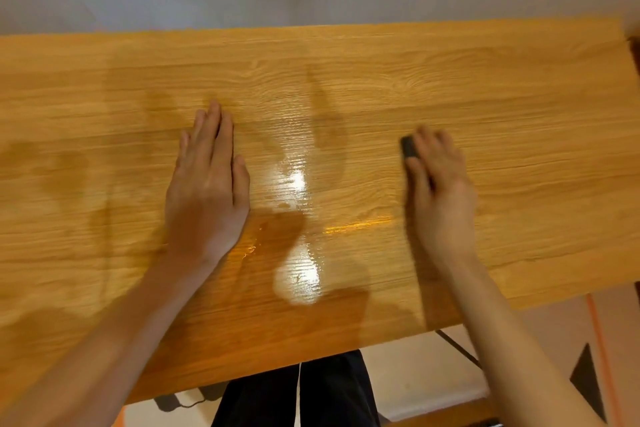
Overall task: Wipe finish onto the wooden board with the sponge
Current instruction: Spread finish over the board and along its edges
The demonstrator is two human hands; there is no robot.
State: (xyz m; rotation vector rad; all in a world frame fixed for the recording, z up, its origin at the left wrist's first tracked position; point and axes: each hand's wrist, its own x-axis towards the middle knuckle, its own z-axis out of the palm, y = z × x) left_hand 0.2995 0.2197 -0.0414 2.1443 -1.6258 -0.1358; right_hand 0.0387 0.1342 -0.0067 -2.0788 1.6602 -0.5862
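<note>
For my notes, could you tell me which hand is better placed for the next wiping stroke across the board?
The right hand: its grip is already on the dark sponge, down on the wooden board. The left hand lies flat and holds nothing.

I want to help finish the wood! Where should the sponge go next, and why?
Probably slide the sponge under the right hand leftward toward the shiny wet patch mid-board, spreading it. The wooden board looks duller there, and the left hand lies flat, steadying it.
</note>
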